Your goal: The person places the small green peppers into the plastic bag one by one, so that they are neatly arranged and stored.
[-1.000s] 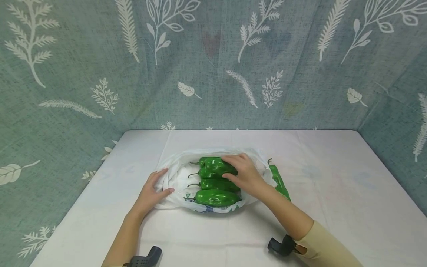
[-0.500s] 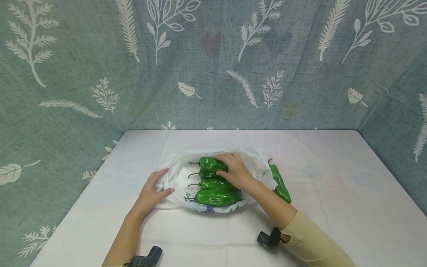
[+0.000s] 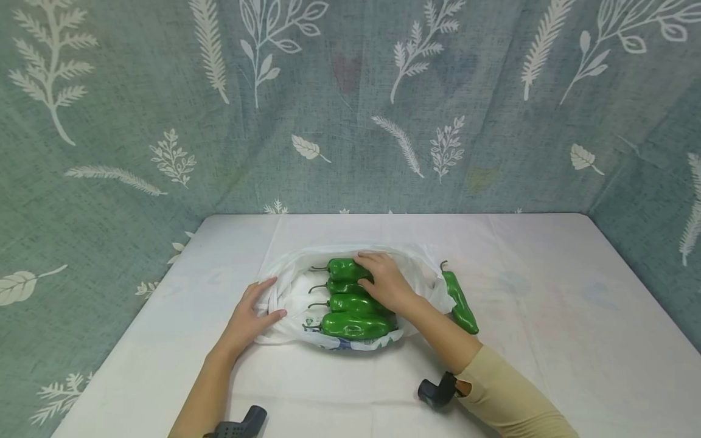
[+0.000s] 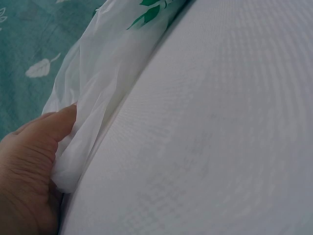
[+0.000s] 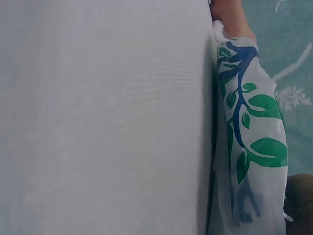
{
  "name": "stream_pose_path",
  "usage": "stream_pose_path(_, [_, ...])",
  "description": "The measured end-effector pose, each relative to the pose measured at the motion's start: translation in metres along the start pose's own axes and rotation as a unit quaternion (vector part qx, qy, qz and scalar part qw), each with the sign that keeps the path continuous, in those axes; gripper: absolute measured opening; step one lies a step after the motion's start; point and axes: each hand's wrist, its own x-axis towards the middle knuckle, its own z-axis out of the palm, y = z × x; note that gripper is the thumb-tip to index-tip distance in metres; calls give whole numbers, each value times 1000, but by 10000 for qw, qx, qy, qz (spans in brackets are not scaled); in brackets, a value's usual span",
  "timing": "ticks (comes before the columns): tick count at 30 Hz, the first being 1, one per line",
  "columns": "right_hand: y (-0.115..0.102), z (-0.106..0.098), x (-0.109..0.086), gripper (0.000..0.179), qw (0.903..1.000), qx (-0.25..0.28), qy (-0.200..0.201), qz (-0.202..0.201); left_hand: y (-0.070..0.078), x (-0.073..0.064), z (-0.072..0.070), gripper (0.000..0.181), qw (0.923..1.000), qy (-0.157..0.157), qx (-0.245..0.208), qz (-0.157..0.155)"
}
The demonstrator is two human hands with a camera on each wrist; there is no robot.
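Several glossy green peppers lie side by side in the open white plastic bag, stems to the left. At the bag's left end my left hand holds the plastic, with thumb and index finger spread on either side of the bunched edge. In the left wrist view the thumb bears on the plastic bag; the other fingers are mostly hidden. Inside the bag, my right hand grips the farthest green pepper, thumb on its near side and fingers on its far side. Its right end is hidden under the hand.
Another green pepper lies outside, against the bag's right side. A white cloth covers the table, which meets a leaf-patterned curtain at the back. The right wrist view shows the bag's printed front.
My right hand has moved a little left over the far peppers, and the arm has followed. The left hand stays where it was on the bag.
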Motion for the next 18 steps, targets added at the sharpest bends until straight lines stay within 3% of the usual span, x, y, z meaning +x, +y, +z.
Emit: stream_pose_path(18, [-9, -7, -8, 51, 9984, 261, 471, -143, -2, 1, 0, 77, 10000, 7, -18, 74])
